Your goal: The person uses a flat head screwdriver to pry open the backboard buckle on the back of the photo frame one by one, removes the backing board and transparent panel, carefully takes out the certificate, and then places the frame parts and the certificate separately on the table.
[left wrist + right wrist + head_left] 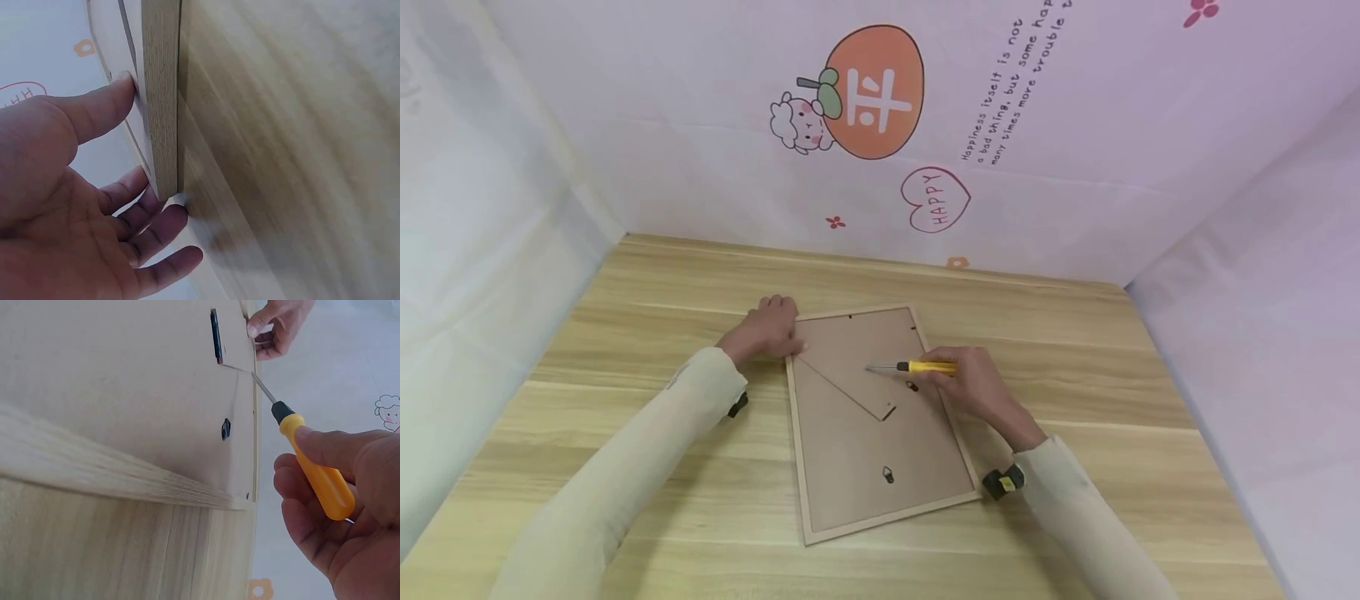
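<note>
A picture frame [801,475] lies face down on the wooden table, its brown backing board [842,467] showing. My left hand [772,327] holds the frame's far left corner, thumb on the board side and fingers around the corner edge in the left wrist view. Over the right part of the frame, my right hand [973,379] grips a screwdriver [319,469] with a yellow handle and black collar. Its metal shaft points left over the upper board. The board carries two small dark hangers [888,474] and a dark slot [889,412] at the end of a slanted line.
The wood-grain table [715,500] extends around the frame on every side. White printed sheeting [700,150] rises behind the table's far edge, with plain white sheeting on the left and right. Dark wrist devices [1003,482] sit at both sleeve cuffs.
</note>
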Action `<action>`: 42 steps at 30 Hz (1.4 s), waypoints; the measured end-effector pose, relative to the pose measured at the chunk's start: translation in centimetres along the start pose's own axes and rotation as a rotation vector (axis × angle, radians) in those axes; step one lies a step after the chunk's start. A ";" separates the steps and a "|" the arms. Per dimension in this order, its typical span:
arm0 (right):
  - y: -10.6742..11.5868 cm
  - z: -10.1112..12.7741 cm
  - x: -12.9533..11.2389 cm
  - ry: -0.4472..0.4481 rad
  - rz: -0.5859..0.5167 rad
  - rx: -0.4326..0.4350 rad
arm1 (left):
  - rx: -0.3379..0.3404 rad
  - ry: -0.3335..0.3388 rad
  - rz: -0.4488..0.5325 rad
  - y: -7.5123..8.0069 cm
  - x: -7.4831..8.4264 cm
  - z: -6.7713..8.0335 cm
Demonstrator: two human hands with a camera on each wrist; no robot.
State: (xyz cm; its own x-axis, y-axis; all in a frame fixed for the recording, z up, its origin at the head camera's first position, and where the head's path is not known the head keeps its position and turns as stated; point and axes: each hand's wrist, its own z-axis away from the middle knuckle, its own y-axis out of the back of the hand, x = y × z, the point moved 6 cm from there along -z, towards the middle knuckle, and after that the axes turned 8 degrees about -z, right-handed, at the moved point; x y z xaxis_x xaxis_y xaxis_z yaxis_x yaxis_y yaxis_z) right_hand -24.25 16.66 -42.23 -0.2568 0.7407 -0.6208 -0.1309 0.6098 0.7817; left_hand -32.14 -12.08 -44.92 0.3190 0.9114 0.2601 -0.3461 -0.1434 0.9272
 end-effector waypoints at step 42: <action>-0.8 -0.7 -0.6 0.027 -0.029 0.007 | 0.059 0.167 -0.006 -1.5 -1.3 6.6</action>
State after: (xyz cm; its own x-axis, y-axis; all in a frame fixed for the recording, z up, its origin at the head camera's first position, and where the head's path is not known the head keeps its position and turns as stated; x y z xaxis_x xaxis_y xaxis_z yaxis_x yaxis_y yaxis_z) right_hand -24.66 15.59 -42.44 -0.2786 0.7147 -0.6416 -0.1322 0.6331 0.7627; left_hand -26.23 -15.58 -44.92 0.1679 0.9631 0.2103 -0.2902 -0.1556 0.9442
